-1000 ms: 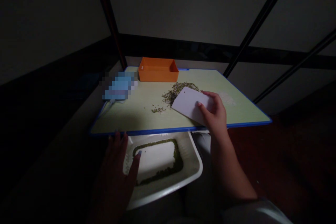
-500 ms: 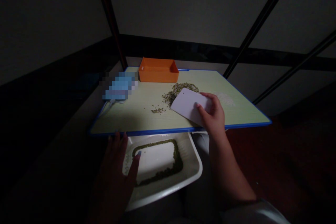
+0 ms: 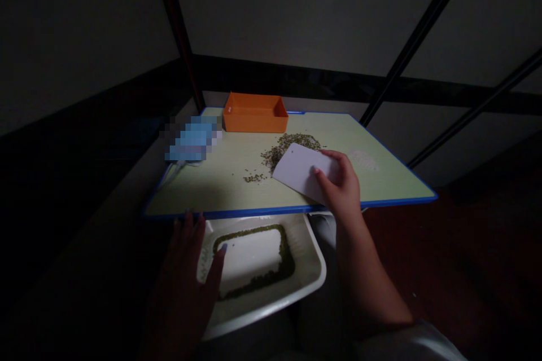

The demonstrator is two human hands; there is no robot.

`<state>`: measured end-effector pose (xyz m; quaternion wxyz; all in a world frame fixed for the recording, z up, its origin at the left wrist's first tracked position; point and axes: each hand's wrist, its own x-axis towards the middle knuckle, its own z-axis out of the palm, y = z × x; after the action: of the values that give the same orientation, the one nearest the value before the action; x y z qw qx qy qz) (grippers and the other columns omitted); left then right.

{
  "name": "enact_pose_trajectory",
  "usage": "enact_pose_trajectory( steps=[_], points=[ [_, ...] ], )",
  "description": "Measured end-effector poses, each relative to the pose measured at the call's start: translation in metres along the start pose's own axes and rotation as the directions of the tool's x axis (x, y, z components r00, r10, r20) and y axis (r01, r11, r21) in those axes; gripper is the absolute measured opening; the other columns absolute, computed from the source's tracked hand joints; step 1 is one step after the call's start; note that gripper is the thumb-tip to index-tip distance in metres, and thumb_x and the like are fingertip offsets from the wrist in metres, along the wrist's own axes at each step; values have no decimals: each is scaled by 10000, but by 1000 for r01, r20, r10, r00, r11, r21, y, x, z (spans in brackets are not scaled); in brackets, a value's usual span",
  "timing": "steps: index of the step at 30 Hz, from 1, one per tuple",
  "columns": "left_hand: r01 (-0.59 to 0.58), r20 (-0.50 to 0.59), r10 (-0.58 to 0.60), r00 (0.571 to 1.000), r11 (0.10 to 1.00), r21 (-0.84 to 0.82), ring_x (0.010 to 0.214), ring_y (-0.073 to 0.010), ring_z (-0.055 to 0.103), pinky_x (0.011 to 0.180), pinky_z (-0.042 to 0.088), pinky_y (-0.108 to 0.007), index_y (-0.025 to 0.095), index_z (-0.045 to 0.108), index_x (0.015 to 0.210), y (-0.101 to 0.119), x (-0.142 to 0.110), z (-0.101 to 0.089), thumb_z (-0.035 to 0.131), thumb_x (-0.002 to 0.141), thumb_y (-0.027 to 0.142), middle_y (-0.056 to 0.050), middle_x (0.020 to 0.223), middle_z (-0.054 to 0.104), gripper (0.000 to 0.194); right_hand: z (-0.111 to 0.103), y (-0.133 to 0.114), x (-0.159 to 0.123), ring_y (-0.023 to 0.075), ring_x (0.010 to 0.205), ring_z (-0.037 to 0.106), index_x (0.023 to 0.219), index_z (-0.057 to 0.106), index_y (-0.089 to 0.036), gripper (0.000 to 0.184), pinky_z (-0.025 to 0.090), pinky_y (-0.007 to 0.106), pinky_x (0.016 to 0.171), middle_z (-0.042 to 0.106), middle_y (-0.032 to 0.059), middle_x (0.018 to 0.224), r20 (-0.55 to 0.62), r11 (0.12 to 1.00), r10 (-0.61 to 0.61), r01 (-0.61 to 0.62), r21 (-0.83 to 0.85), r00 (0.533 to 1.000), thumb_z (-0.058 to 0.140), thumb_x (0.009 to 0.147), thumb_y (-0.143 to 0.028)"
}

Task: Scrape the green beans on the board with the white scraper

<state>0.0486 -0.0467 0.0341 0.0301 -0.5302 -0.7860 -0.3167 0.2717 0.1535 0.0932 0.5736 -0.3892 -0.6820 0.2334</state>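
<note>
My right hand (image 3: 341, 180) is closed on a thin white plastic scraper (image 3: 298, 172), thumb on its near face. The scraper is tilted over the near side of a pile of small green beans or seeds (image 3: 292, 141) and hides part of it. A small loose group (image 3: 254, 177) of them lies to the left. My left hand (image 3: 186, 276) is in shadow, fingers stretched out toward the table's front edge and thumb over the inside of a white basin (image 3: 311, 271). The basin sits below the table edge, with more green seeds (image 3: 288, 259) lining its floor's border.
An orange open box (image 3: 256, 121) stands at the back of the pale green table (image 3: 212, 192) with blue edging. A blurred blue item (image 3: 192, 138) with a white cable lies at the left. Pale bits (image 3: 363, 159) are scattered at the right. A panelled wall rises behind.
My right hand and the scraper have shifted slightly left. My left hand, the basin and the orange box stay as they were.
</note>
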Motion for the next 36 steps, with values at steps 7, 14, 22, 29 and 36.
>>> enact_pose_trajectory(
  steps=[7, 14, 22, 29, 36],
  points=[
    [23, 12, -23, 1000, 1000, -2, 1499, -269, 195, 1203, 272, -548, 295, 292, 1488, 1, 1, 0, 424, 887, 490, -63, 1611, 283, 645, 1, 1, -1, 240, 1043, 622, 1118, 579, -254, 311, 511, 420, 902, 653, 69, 1154, 7, 1000, -1, 1, -5, 1000, 630, 812, -251],
    [23, 26, -22, 999, 1000, -2, 1501, -261, 183, 1195, 285, -545, 266, 312, 1480, 1, 1, -2, 420, 886, 507, -79, 1613, 269, 649, 0, 0, 1, 246, 1047, 620, 1099, 591, -248, 309, 511, 425, 902, 661, 71, 1142, -13, 1000, -2, 2, -15, 1000, 643, 794, -248],
    [33, 34, -33, 999, 999, -8, 1498, -262, 184, 1192, 295, -531, 256, 325, 1475, 2, 1, -2, 418, 887, 511, -80, 1612, 265, 648, 1, 0, 0, 249, 1060, 609, 1105, 585, -242, 311, 493, 431, 923, 652, 82, 1155, -14, 1000, 14, -14, 0, 1000, 640, 799, -252],
    [7, 5, -7, 1000, 1000, -8, 1497, -263, 201, 1194, 276, -551, 271, 316, 1478, 1, 0, -1, 419, 887, 510, -77, 1612, 269, 645, 2, 1, 1, 248, 1057, 613, 1104, 589, -240, 320, 492, 436, 924, 659, 76, 1152, -8, 1000, 18, -17, 9, 1000, 651, 791, -268],
    [30, 17, -30, 999, 999, -13, 1498, -263, 201, 1198, 279, -536, 249, 346, 1466, 3, 2, -2, 409, 886, 521, -82, 1609, 277, 644, 1, 0, 1, 265, 1084, 605, 1103, 590, -243, 321, 482, 442, 940, 658, 78, 1160, 17, 999, 30, -30, 21, 999, 656, 791, -279]
  ],
)
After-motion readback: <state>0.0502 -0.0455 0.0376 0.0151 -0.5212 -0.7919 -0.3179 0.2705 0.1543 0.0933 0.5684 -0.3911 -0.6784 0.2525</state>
